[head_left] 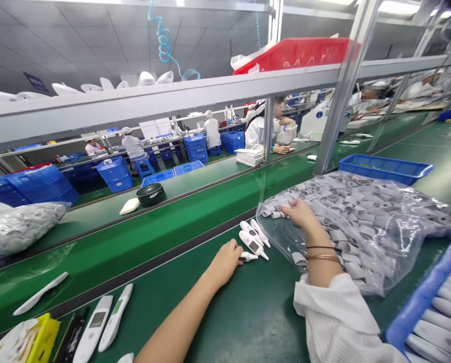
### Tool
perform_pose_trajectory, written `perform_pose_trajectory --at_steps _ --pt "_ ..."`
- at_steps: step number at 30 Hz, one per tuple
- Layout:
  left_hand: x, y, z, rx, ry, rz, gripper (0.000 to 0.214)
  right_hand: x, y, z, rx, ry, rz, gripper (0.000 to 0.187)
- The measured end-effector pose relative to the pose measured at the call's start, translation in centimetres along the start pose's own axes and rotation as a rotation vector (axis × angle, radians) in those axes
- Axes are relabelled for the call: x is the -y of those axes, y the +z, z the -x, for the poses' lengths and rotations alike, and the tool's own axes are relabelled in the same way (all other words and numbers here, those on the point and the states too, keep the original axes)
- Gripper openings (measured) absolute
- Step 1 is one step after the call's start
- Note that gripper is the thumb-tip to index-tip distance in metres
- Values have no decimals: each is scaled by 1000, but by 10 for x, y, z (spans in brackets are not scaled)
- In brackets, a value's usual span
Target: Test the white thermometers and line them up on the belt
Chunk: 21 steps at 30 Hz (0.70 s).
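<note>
My left hand (227,259) is closed around a small white thermometer (248,256); only its narrow tip end shows past my fingers. Just beyond it, several white thermometers (251,243) with small dark displays lie together on the green bench. My right hand (300,212) reaches over the open end of a clear plastic bag (280,234) full of short whitish-grey sleeve-like caps (339,235). Its thumb and forefinger come together by the caps at the bag's left side; what is between them, if anything, is too small to make out.
At lower left lie two larger white thermometers (95,327) beside a yellow bin (48,335). A blue tray (384,169) stands behind the bag; a blue crate (424,297) of white parts is at right. A green conveyor belt (195,206) runs beyond the bench, under a metal shelf (172,101).
</note>
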<state>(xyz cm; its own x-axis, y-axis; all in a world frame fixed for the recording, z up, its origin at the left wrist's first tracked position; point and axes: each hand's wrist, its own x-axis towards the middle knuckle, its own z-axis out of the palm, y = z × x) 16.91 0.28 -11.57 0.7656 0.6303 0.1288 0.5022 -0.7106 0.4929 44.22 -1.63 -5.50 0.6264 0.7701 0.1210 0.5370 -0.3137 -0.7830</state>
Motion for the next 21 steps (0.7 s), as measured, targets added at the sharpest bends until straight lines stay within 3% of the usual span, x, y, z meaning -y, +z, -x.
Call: perform_pose_trajectory --at_steps 4,8,11,14,18,21 --pt "-3 -26 28 -114 -140 318 30 36 -4 21 182 -135 -468 55" --pt "-33 -67 63 -245 -153 673 43 79 -3 55 309 -301 -823 75" --pt "-61 -99 92 -259 -98 867 39 107 0 89 368 -383 -970 67" --pt "-79 -119 116 -298 -72 1068 28 131 4 120 475 -423 -1121 50" --pt "-87 -127 132 -388 -108 1124 25 155 13 145 720 -402 -1285 41" --pt "-89 -128 137 -464 -205 1063 33 163 23 152 740 -403 -1292 37"
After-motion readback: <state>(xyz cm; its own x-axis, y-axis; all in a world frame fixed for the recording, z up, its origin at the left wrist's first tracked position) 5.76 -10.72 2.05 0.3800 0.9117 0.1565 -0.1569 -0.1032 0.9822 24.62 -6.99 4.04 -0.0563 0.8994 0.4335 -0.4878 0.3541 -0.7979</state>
